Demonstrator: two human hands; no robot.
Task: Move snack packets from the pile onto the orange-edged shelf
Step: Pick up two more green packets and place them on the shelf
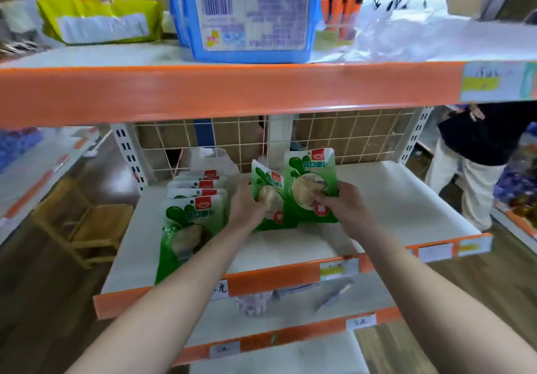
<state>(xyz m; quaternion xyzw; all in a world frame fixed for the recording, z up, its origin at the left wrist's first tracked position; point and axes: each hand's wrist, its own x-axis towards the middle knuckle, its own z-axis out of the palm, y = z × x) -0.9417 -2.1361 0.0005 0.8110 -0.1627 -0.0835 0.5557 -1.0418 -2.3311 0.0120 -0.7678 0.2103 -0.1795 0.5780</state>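
Note:
Two green-and-white snack packets stand upright near the middle of the white shelf with the orange front edge (273,279). My left hand (247,202) grips the left packet (267,196) by its side. My right hand (345,205) pinches the right packet (309,187) at its lower right. To the left, a row of several matching packets (191,213) leans back toward the wire grid, the front one lying almost flat.
A wire mesh back panel (348,135) closes the shelf's rear. Above, another orange-edged shelf (232,91) carries a blue box (250,16), a yellow bag (98,18) and white plastic bags. A person (479,152) stands at the right. A wooden stool (84,228) sits left.

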